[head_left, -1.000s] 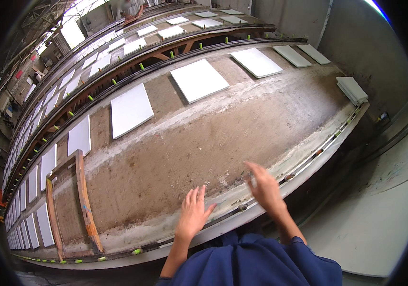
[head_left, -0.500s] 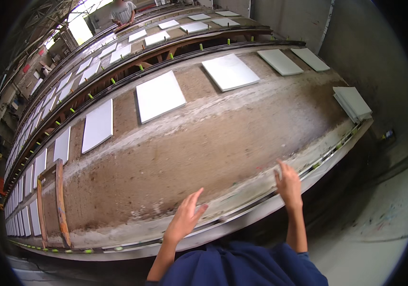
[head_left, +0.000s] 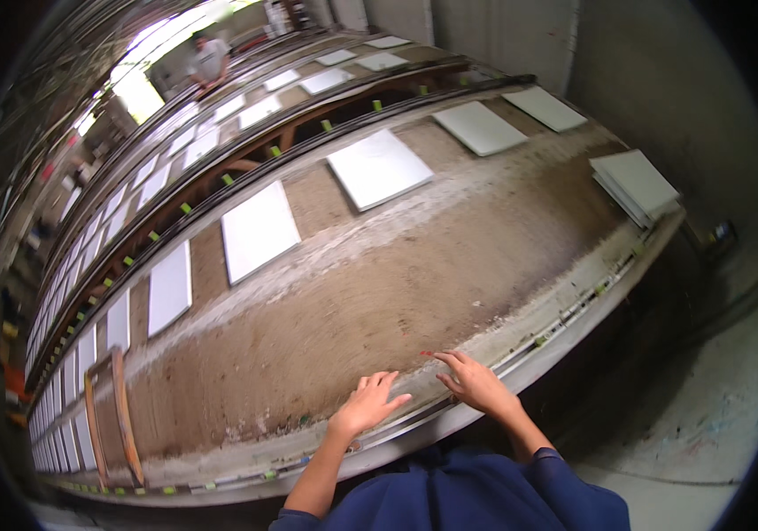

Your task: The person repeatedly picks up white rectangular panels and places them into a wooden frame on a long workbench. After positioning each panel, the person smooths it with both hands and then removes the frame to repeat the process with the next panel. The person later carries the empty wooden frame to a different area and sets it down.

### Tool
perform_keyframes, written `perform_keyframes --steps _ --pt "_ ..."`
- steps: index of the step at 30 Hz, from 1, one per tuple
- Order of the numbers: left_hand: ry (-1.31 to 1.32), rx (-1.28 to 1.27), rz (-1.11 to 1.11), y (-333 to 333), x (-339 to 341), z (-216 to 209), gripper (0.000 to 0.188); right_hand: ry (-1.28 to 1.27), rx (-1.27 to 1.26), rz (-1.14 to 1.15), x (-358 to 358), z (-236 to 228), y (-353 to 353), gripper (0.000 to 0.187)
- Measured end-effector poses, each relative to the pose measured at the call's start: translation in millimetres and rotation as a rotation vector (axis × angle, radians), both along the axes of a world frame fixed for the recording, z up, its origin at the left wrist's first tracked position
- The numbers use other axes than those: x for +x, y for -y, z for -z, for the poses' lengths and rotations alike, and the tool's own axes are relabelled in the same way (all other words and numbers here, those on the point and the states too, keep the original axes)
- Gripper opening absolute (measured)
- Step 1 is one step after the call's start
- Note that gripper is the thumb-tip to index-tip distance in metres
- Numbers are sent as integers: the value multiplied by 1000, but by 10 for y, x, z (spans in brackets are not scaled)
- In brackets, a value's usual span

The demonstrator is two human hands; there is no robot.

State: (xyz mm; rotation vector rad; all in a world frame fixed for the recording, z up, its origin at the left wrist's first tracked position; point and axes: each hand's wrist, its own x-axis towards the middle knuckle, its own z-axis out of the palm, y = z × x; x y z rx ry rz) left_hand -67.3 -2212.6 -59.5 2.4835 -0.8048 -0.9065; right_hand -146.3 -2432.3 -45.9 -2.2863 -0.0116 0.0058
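Note:
My left hand (head_left: pixel 367 405) hovers over the near edge of a long brown-stained table (head_left: pixel 335 310). Its fingers are slightly bent, with the thumb apart, and it holds nothing. To its right, my right hand (head_left: pixel 475 386) reaches in over the same edge, palm down and fingers spread, also with nothing in it. A small red mark lies by its fingertips. Whether either hand touches the table I cannot tell. White flat panels lie spaced along the table's far side, one panel (head_left: pixel 261 230) beyond my hands. A stack of white panels (head_left: pixel 634 181) sits at the right end.
A wooden frame (head_left: pixel 125 416) stands at the table's left. Along the near edge runs a metal rail (head_left: pixel 521 347) with green clips. Another long table with white panels (head_left: pixel 259 111) lies beyond, where a person (head_left: pixel 210 60) stands. A grey wall (head_left: pixel 653 80) is at the right.
My right hand has moved left, closer to my left hand. My left hand has shifted slightly right and down. The view has turned, so the panels appear shifted.

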Motion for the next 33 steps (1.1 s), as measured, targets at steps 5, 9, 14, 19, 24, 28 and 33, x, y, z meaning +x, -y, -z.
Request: perform_keyframes --steps 5,9,14,19,24,28,33 --pt "66 30 231 582 403 -379 69 231 -48 124 -19 -293 921 33" --pt "6 -202 427 1442 647 -595 64 347 -85 446 -108 -529 1972 29" --pt "-374 -558 330 3141 897 -509 62 534 -54 882 -186 -258 3804 31" --pt "-539 -727 32 5049 1021 79 64 491 -297 1098 -19 179 5416 51" --pt "-674 -774 -176 6639 877 193 77 455 -250 1102 194 297 6046 58" --pt "-839 -820 -433 7505 764 206 99 484 -254 1138 271 495 6149 60" --pt "-684 -685 -686 7952 721 219 107 487 -144 1126 309 379 6108 68"
